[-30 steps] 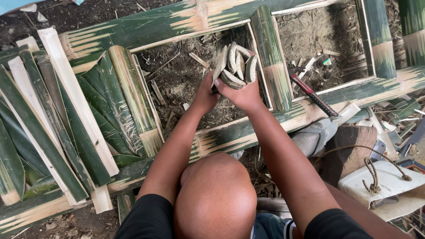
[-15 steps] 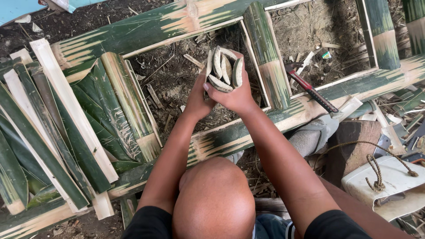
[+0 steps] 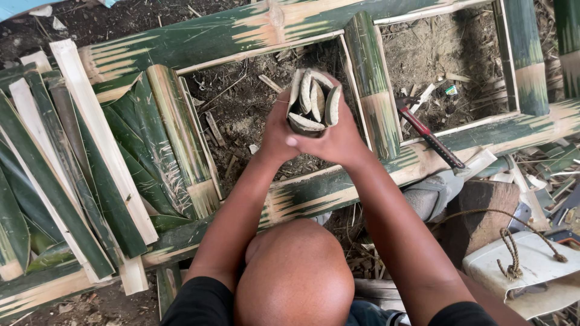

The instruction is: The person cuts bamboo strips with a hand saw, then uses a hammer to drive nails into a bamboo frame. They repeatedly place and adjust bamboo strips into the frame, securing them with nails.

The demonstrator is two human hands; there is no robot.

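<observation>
Two hands meet at upper centre of the frame, clasped around a bundle of split bamboo pieces (image 3: 312, 102). The left hand (image 3: 279, 134) wraps the bundle's left side and the right hand (image 3: 338, 140) its right side and underside, fingers curled tight so that neither palm is open. The pieces stand roughly on end, cut ends facing the camera, long axes running away from the viewer toward the soil below. Both hands sit about equally close to the bundle; the right thumb crosses lowest in front. Beneath lies a bamboo frame (image 3: 254, 30) of green-and-tan poles, with a short crosspiece (image 3: 371, 81) just right of the bundle. Split slats (image 3: 90, 157) are stacked at left. A red-handled blade (image 3: 426, 133) rests on the frame's lower rail at right, well apart from either hand.
</observation>
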